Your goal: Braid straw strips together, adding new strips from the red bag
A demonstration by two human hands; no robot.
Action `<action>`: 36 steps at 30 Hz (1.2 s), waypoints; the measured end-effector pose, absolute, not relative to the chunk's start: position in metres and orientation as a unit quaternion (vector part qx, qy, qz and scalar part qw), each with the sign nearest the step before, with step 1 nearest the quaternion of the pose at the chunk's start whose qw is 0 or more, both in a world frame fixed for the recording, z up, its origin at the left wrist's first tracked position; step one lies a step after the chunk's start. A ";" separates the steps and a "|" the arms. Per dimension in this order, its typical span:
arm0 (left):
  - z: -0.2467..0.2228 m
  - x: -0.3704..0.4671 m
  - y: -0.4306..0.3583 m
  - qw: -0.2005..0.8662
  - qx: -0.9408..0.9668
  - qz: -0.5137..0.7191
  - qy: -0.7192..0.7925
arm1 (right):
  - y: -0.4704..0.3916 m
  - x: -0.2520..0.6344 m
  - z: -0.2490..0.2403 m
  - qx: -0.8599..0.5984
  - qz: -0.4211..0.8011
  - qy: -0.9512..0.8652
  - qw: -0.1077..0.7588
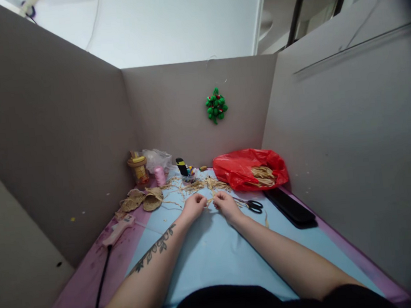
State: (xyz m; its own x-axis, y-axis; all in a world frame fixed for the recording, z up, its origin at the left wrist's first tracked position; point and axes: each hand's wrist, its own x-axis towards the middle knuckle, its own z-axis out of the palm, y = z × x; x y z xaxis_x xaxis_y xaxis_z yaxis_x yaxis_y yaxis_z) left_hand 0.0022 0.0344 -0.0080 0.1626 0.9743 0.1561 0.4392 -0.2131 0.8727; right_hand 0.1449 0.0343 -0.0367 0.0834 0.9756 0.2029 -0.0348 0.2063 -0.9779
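Observation:
My left hand [196, 206] and my right hand [226, 204] are close together over the middle of the blue cloth [215, 250], with a small gap between them. Both have thumb and fingers pinched on a thin tan strand [210, 201] that spans the gap. Its ends are hidden by the fingers. Just behind the hands lies a loose pile of dry tan strips [214, 184]. Black-handled scissors [254, 206] lie right of my right hand, their blades partly behind it. Two woven brown pieces [152, 199] are to the left of my left hand.
A red plastic bag [234, 170] of dry strips stands back right, near a long black case [293, 209]. A pink glue gun [119, 231] with a black cord lies left. Pink thread [159, 176], a jar [139, 170] and a pen cup [189, 176] stand behind. Grey panels [186, 107] surround the table.

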 end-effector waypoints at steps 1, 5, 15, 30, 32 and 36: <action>-0.009 0.001 0.035 0.346 0.680 0.387 0.517 | 0.034 0.145 -0.036 -0.463 0.429 -0.520 0.576; -0.009 -0.001 0.037 0.356 0.682 0.395 0.503 | 0.031 0.144 -0.034 -0.513 0.397 -0.517 0.558; -0.013 0.012 0.019 0.244 0.773 0.350 0.469 | 0.034 0.141 -0.038 -0.473 0.525 -0.403 0.582; -0.009 0.019 0.006 0.039 0.861 0.178 0.475 | 0.034 0.142 -0.039 -0.440 0.554 -0.399 0.583; -0.011 0.020 0.003 0.055 0.860 0.192 0.469 | 0.034 0.141 -0.038 -0.438 0.548 -0.404 0.588; -0.007 0.020 -0.002 0.094 0.854 0.248 0.449 | 0.036 0.144 -0.036 -0.439 0.529 -0.411 0.599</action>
